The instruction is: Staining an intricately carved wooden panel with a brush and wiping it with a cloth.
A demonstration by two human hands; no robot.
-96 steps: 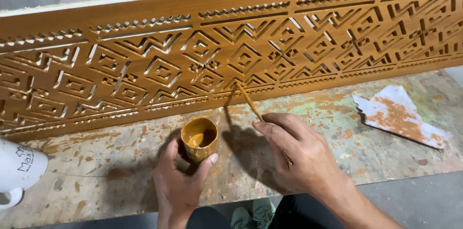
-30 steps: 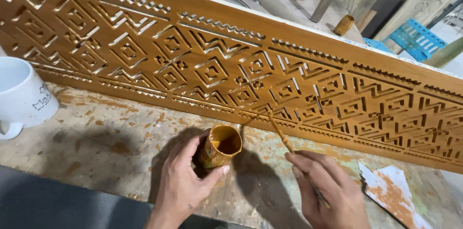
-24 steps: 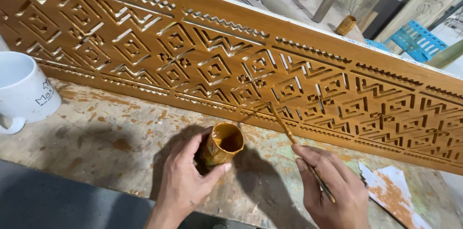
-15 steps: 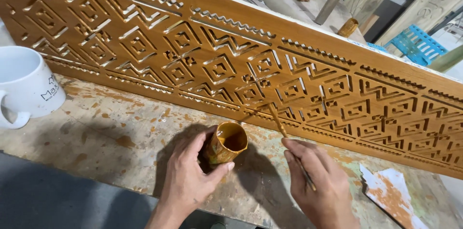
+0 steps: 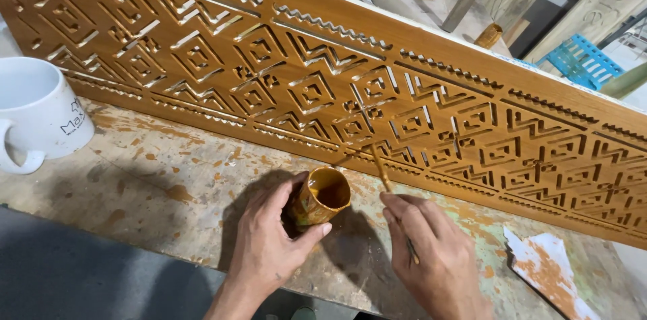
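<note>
Left fingers: the left hand (image 5: 266, 246) is wrapped round a small paint cup (image 5: 319, 197), thumb at its rim, tilting it toward the panel.
Right fingers: the right hand (image 5: 435, 259) pinches a thin brush (image 5: 389, 188) like a pen; its tip rests at the lower edge of the carved panel (image 5: 323, 84).
Cup place: on the table (image 5: 135, 178), just in front of the panel, between the two hands.
Around: a white mug (image 5: 37, 118) stands well apart at the left; a paint-smeared paper scrap (image 5: 549, 273) lies at the right.
Hidden: the brush's lower handle is covered by the right hand; both panel ends are cut off.
Materials: ochre-painted wood with cut-in diamonds and zigzags; the table is grey, rough and blotched with ochre.
</note>
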